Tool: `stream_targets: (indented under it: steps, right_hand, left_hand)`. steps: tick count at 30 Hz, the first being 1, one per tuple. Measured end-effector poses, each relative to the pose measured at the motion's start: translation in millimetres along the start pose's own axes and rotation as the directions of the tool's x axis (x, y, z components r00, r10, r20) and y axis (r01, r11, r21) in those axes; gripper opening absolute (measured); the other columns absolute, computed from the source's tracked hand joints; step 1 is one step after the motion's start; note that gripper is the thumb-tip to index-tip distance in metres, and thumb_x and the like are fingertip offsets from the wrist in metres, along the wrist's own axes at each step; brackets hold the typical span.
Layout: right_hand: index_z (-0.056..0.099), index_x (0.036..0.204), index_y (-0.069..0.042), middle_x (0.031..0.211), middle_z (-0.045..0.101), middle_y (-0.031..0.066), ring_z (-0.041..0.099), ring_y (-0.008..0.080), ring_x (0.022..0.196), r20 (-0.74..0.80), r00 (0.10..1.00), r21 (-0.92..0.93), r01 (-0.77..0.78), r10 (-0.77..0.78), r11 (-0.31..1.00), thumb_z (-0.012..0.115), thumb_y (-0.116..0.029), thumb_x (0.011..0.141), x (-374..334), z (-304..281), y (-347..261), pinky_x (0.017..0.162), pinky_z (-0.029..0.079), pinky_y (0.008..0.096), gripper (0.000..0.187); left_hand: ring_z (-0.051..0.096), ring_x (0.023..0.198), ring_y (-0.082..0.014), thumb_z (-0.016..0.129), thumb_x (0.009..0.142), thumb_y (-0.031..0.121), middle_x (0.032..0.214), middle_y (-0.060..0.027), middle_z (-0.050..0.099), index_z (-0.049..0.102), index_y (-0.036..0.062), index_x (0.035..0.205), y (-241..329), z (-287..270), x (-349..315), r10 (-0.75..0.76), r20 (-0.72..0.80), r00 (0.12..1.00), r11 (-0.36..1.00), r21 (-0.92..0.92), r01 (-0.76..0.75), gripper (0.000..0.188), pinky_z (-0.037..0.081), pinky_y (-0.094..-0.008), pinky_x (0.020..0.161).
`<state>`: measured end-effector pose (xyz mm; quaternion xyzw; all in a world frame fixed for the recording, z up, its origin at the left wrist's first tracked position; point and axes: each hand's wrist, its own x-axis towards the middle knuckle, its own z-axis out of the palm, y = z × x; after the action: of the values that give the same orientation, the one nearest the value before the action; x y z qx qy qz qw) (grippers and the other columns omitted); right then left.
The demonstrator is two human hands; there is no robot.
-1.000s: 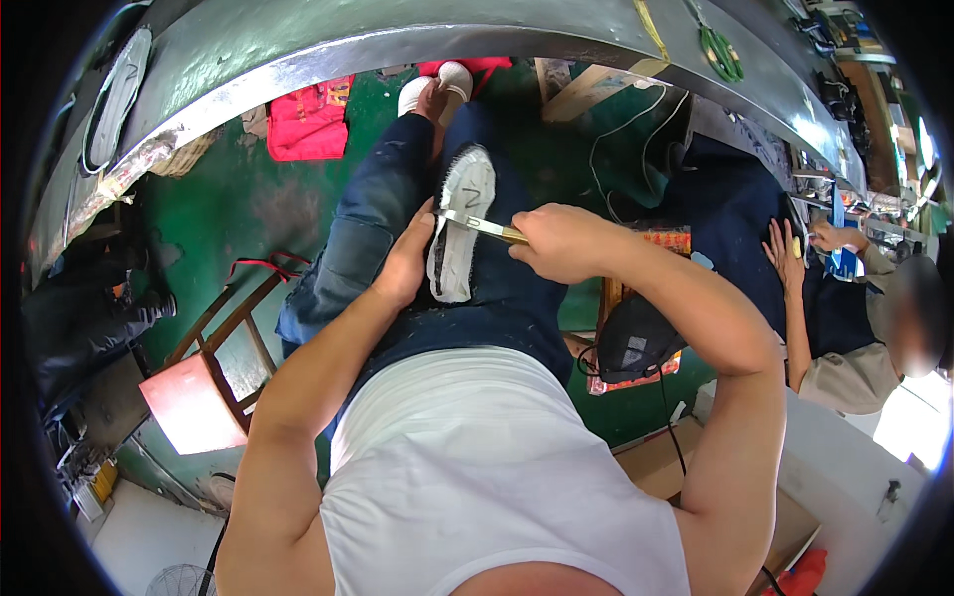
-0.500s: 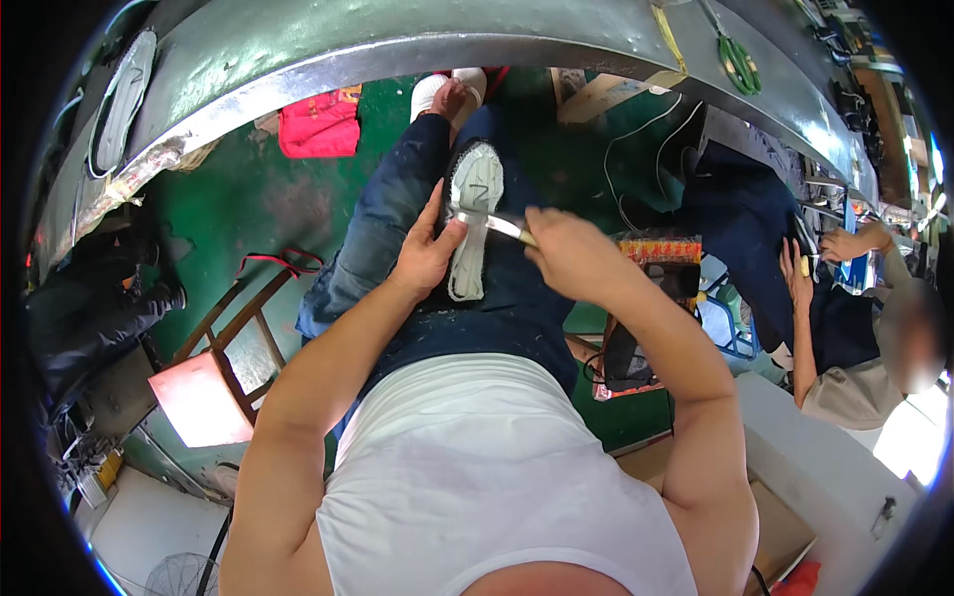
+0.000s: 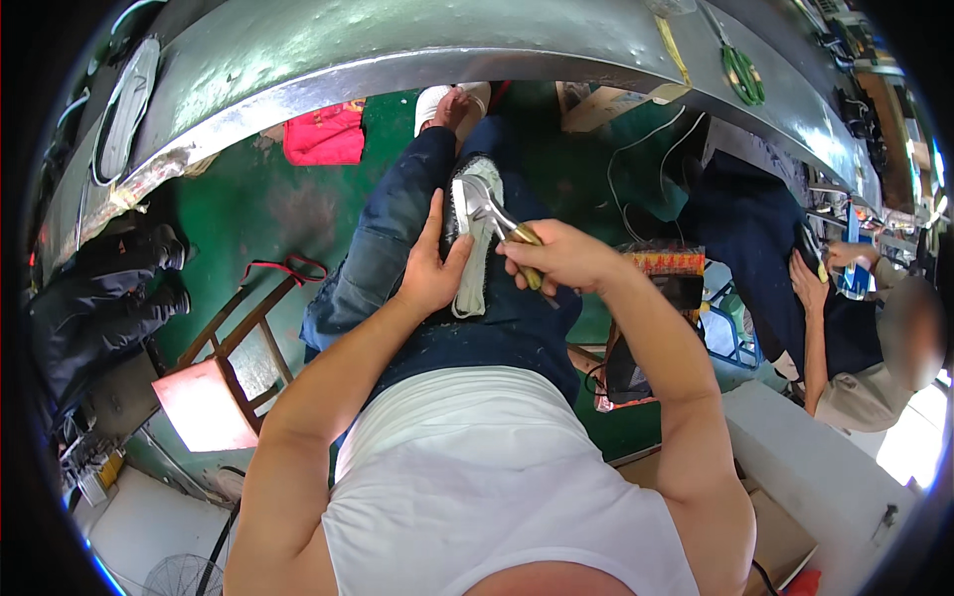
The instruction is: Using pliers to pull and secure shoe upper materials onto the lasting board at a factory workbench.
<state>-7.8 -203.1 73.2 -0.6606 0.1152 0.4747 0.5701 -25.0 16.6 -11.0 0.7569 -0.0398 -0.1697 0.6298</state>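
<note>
A shoe upper on its last (image 3: 471, 288) lies bottom up along my thighs, its pale underside facing me and a dark rough edge around it. My left hand (image 3: 429, 266) grips the shoe's left side, its fingers stretched along the edge and its thumb near the underside. In my right hand (image 3: 571, 260) are lasting pliers (image 3: 480, 202) with a broad metal head and brass-coloured handles. Their head rests over the front half of the underside, at the left edge. Whether the jaws pinch the edge material is too small to tell.
A metal-topped workbench (image 3: 417, 45) runs across the far side, with green-handled scissors (image 3: 741, 74) on it. A wooden stool (image 3: 214, 397) stands at left. Red cloth (image 3: 325, 134) lies on the green floor. At right a co-worker (image 3: 874, 348) sits, hands busy.
My right hand has turned the pliers, so their broad head now lies over the shoe's underside and the handles show. My left hand stays at the shoe's left side.
</note>
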Motion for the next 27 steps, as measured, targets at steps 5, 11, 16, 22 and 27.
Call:
stream_targets:
  steps: [5, 11, 16, 22, 27]
  right_hand:
    - [0.06, 0.089, -0.003, 0.073, 0.061, 0.0036, 0.056, 0.0109, 0.06, -0.281, 0.945, 0.3, 0.249, -0.164, 0.921, 0.057, -0.027, 0.099, 20, 59, 55, 0.051, 0.044, 0.0259, 0.026]
    - [0.058, 0.099, -0.002, 0.085, 0.059, 0.0084, 0.052, 0.013, 0.064, 0.306, 0.939, 0.85, -0.194, -0.159, 0.49, 0.055, -0.025, 0.101, 17, 12, 89, 0.038, 0.034, 0.016, 0.023]
    - [0.057, 0.114, 0.003, 0.091, 0.061, 0.0126, 0.06, 0.018, 0.073, 0.415, 0.887, 0.732, -0.193, -0.203, 0.654, 0.061, -0.023, 0.098, 29, -31, 99, 0.039, 0.044, 0.0176, 0.032]
    - [0.056, 0.117, 0.006, 0.099, 0.068, 0.0138, 0.071, 0.0203, 0.086, 0.229, 0.973, 0.241, -0.037, -0.019, 0.97, 0.064, -0.026, 0.095, -15, -59, 36, 0.051, 0.059, 0.0273, 0.04]
    - [0.057, 0.112, 0.003, 0.095, 0.067, 0.009, 0.068, 0.0149, 0.076, -0.099, 0.985, -0.113, 0.131, -0.142, 0.985, 0.052, -0.035, 0.101, -24, -46, -11, 0.047, 0.052, 0.0275, 0.04]
  left_hand:
    - [0.052, 0.126, -0.0445, 0.058, 0.094, 0.015, 0.147, -0.0292, 0.04, 0.017, 0.0111, 0.157, 7, -1, 7, 0.277, 0.016, 0.961, 0.888, 0.377, -0.262, 0.076, 0.044, -0.042, 0.105]
    - [0.06, 0.108, -0.0493, 0.055, 0.095, 0.026, 0.138, -0.0314, 0.048, 0.025, 0.0209, 0.155, 29, -8, 6, 0.134, 0.172, 0.976, 0.82, 0.534, -0.207, 0.068, 0.051, -0.0496, 0.093]
    - [0.06, 0.109, -0.0489, 0.052, 0.096, 0.028, 0.135, -0.033, 0.049, 0.027, 0.0229, 0.154, 28, 0, 10, 0.093, 0.186, 0.978, 0.785, 0.591, -0.187, 0.064, 0.051, -0.0492, 0.093]
    - [0.057, 0.112, -0.05, 0.049, 0.097, 0.025, 0.133, -0.0349, 0.049, 0.03, 0.0239, 0.153, 33, 2, 13, 0.008, 0.163, 0.987, 0.791, 0.603, -0.106, 0.059, 0.049, -0.0494, 0.096]
    - [0.055, 0.115, -0.0505, 0.05, 0.097, 0.023, 0.132, -0.036, 0.049, 0.032, 0.0243, 0.151, 39, 1, 14, -0.016, 0.153, 0.988, 0.788, 0.61, -0.082, 0.057, 0.047, -0.0491, 0.099]
